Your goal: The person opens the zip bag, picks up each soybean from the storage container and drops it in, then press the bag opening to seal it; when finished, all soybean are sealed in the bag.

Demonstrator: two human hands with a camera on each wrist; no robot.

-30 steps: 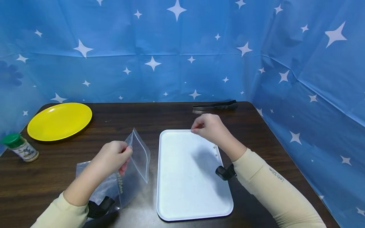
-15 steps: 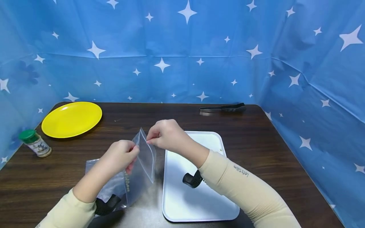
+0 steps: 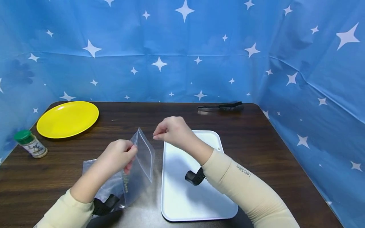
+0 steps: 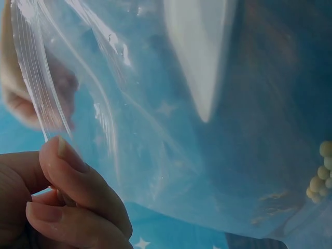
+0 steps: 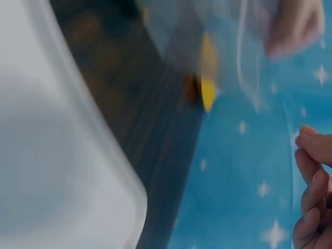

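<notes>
My left hand (image 3: 118,155) pinches the edge of a clear zip bag (image 3: 146,158) between thumb and fingers, and the bag's mouth gapes toward the right. Low in the bag lie several small pale yellow beads (image 4: 321,174), seen best in the left wrist view. My right hand (image 3: 174,131) hovers above the far left of a white tray (image 3: 196,205), just right of the bag and apart from it. Its thumb and fingertips meet, the other fingers are curled, and nothing shows between them in the right wrist view. A small bead (image 3: 219,148) sits near the tray's right edge.
A yellow plate (image 3: 68,120) lies at the back left of the dark wooden table (image 3: 256,158). Beside it a green-capped shaker bottle (image 3: 32,145) leans in view. Black-handled tongs (image 3: 220,107) lie along the back edge. A blue star-patterned curtain (image 3: 171,79) encloses the table.
From above the tray's far edge my right hand went left to the bag's mouth, then drew back slightly to the right. My left hand keeps its hold on the bag.
</notes>
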